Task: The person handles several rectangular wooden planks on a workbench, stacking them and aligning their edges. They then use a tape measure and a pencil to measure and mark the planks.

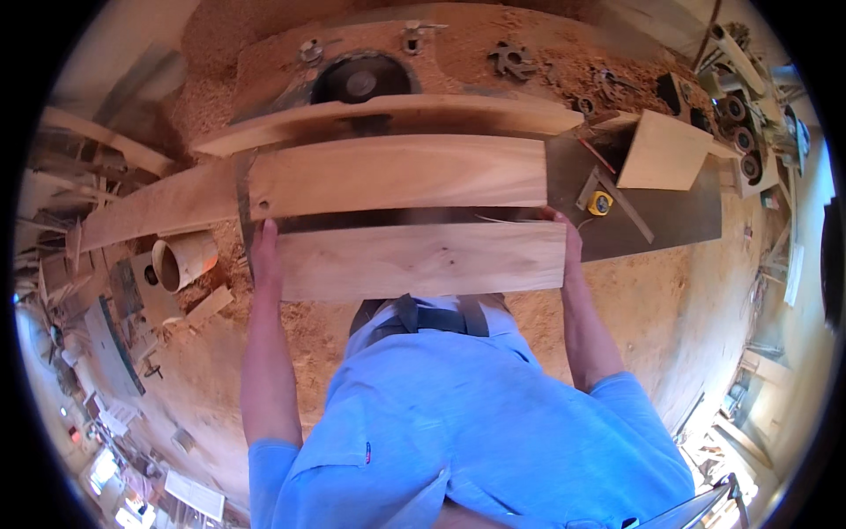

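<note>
1. Well left of the grip, a pale bucket (201, 251) lies tipped on its side among sawdust and wood scraps, its round mouth facing away from the hands.
2. Beyond the left hand and off to its left runs a long plank (163, 204), flat and dusty.
3. At the left end of the near board, the left hand (267, 256) grasps the wood.
4. Between both hands sits the near board (414, 260): a long, pale rectangle with straight edges, faint grain and a small dark knot right of its middle. Its near edge lies close to the waist.
5. Just beyond the grip lies the far board (397, 172), warmer in tone, with curving grain and a knot by its near left corner. A narrow dark gap separates the two boards.
6. At the near board's right end, the right hand (572, 242) grasps it, fingertips at the far corner.
7. Right of the grip, the smooth dark tabletop (692, 216) gives some room beside the right hand, then holds a yellow tape measure (601, 204), a square (633, 212) and a flat wooden panel (667, 152).
</note>
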Demonstrator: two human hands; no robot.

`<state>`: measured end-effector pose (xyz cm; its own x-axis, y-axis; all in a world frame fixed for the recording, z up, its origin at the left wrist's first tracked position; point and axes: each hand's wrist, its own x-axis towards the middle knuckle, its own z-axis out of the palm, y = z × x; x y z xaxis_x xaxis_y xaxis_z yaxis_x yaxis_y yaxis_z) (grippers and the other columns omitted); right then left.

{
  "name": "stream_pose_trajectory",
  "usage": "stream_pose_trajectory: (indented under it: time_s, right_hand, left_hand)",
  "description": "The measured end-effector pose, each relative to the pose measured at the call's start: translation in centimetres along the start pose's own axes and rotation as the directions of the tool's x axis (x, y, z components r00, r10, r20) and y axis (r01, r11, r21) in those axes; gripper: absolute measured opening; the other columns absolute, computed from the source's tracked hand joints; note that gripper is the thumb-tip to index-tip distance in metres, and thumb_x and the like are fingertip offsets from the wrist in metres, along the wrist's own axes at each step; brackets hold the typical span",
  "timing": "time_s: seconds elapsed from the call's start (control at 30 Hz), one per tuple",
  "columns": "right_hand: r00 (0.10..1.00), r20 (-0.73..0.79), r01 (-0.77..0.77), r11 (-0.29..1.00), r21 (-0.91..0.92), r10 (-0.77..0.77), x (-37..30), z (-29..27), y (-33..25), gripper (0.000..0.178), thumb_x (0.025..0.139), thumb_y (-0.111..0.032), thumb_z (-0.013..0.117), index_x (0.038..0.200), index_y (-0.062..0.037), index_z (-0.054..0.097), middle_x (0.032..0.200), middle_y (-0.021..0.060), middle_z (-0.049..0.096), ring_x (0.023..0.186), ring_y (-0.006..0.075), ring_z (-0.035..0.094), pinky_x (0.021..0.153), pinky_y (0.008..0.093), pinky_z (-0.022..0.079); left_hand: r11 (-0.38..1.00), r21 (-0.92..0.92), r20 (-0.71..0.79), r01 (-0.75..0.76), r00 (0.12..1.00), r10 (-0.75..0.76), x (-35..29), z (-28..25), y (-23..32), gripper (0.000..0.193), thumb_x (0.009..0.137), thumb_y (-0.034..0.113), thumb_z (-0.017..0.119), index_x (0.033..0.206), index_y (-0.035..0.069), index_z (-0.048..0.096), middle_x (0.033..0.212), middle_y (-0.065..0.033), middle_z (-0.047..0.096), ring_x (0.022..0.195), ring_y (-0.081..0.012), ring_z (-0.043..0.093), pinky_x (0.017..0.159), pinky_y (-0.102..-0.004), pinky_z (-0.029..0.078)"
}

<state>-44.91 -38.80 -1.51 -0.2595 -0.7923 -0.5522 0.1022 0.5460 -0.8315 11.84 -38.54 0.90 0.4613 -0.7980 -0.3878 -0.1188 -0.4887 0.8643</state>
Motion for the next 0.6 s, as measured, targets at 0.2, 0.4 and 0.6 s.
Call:
stream_pose_trajectory:
  time_s: [0.2, 0.4, 0.6]
  right_hand:
    - [0.999, 0.039, -0.001, 0.994, 0.107, -0.003, 0.2, -0.1, 0.1, 0.045, 0.106, -0.03, 0.047, 0.134, 0.0041, 0.059, 0.124, 0.0145, 0.066, 0.111, 0.0229, 0.063, 0.098, 0.0359, 0.05]
    - [1.0, 0.016, -0.023, 0.985, 0.172, 0.021, 1.5, -1.1, 1.5, 0.043, 0.106, -0.026, 0.047, 0.135, 0.0043, 0.057, 0.125, 0.0145, 0.065, 0.112, 0.0241, 0.063, 0.099, 0.0371, 0.05]
    - [0.999, -0.019, -0.024, 0.975, 0.223, 0.029, 0.5, -0.3, 0.6, 0.043, 0.105, -0.025, 0.049, 0.135, 0.0036, 0.058, 0.125, 0.0149, 0.065, 0.113, 0.0255, 0.063, 0.1, 0.0385, 0.05]
  left_hand:
    - [1.0, -0.003, 0.006, 0.024, 1.0, -0.024, 0.0, -0.3, -0.5, 0.066, 0.101, 0.051, 0.054, 0.124, -0.011, 0.063, 0.121, -0.0149, 0.067, 0.11, -0.0204, 0.057, 0.099, -0.0341, 0.043]
    - [0.996, 0.067, -0.014, -0.051, 0.999, 0.052, 0.2, -0.2, -1.1, 0.067, 0.102, 0.052, 0.053, 0.111, -0.013, 0.067, 0.106, -0.0152, 0.071, 0.099, -0.0171, 0.058, 0.091, -0.0347, 0.045]
    - [0.999, 0.028, 0.027, -0.022, 0.999, 0.021, 1.0, -0.2, -2.3, 0.066, 0.101, 0.054, 0.051, 0.086, -0.009, 0.064, 0.078, -0.0102, 0.062, 0.078, -0.0164, 0.052, 0.072, -0.0398, 0.043]
